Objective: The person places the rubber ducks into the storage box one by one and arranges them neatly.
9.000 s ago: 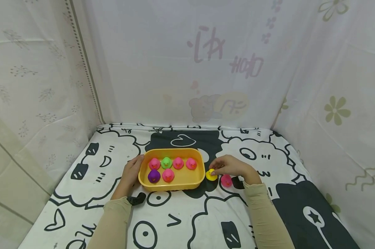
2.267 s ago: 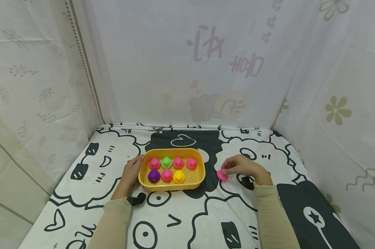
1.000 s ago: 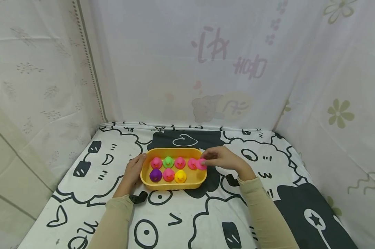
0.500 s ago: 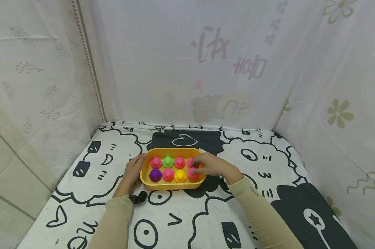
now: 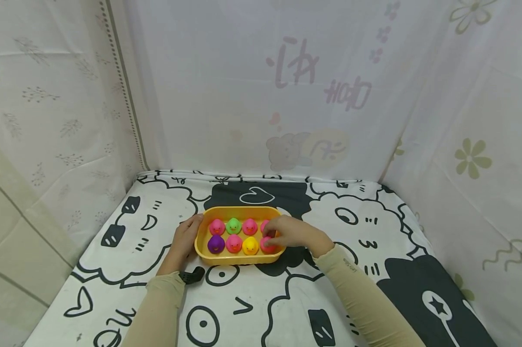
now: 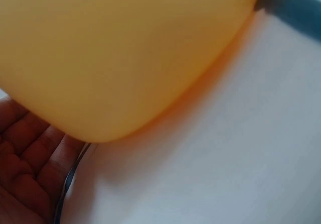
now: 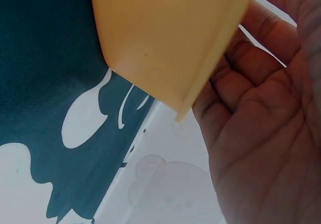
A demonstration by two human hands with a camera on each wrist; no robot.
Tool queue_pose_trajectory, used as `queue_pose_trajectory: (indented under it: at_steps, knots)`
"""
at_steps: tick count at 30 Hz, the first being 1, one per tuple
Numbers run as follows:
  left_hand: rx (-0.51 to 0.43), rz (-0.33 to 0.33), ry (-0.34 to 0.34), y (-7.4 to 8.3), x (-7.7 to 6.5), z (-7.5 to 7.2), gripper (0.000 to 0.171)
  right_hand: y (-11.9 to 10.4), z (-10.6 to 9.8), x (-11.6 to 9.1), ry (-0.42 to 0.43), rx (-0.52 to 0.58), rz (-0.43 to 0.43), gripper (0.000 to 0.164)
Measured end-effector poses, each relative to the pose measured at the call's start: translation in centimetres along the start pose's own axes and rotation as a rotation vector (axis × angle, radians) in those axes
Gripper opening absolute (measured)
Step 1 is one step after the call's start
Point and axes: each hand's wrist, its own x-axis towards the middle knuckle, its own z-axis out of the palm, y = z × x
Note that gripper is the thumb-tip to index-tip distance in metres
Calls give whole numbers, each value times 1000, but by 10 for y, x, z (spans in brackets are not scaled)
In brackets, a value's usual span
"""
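Observation:
A yellow tray (image 5: 239, 260) holds toy ducks in two rows. The back row has a pink duck (image 5: 217, 226), a green duck (image 5: 233, 226), another pink duck (image 5: 250, 226) and a partly covered pink one. Along the front sit a purple duck (image 5: 215, 244), a pink duck (image 5: 233, 244), a yellow duck (image 5: 250, 246) and, at the right end, a pink duck (image 5: 267, 246). My right hand (image 5: 292, 233) reaches over the tray's right rim, thumb and fingers pinching that last duck. My left hand (image 5: 186, 237) rests against the tray's left end, fingers extended along the wall.
The tray stands on a black-and-white cartoon-print cloth (image 5: 243, 303). Pale printed curtains (image 5: 226, 96) rise behind it and on both sides. A black band (image 5: 192, 275) is on my left wrist.
The yellow duck went into the front row first. My right hand then picked up the last pink duck from the cloth and brought it left into the tray's front right corner.

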Motion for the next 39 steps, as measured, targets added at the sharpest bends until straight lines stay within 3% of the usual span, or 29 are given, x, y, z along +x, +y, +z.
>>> queue_pose_trajectory:
  at_steps: [10, 27, 34, 39]
  knots:
    - [-25, 3, -1, 1, 1, 1, 77, 2, 5, 3, -16, -53, 36, 18]
    - [-15, -9, -21, -2, 8, 5, 82, 9, 12, -2, 36, 10, 38, 21]
    - [-22, 6, -3, -6, 3, 5, 78, 15, 23, -8, 133, 89, 23, 43]
    - [48, 86, 13, -4, -6, -3, 65, 19, 34, -25, 316, 133, 11, 56]
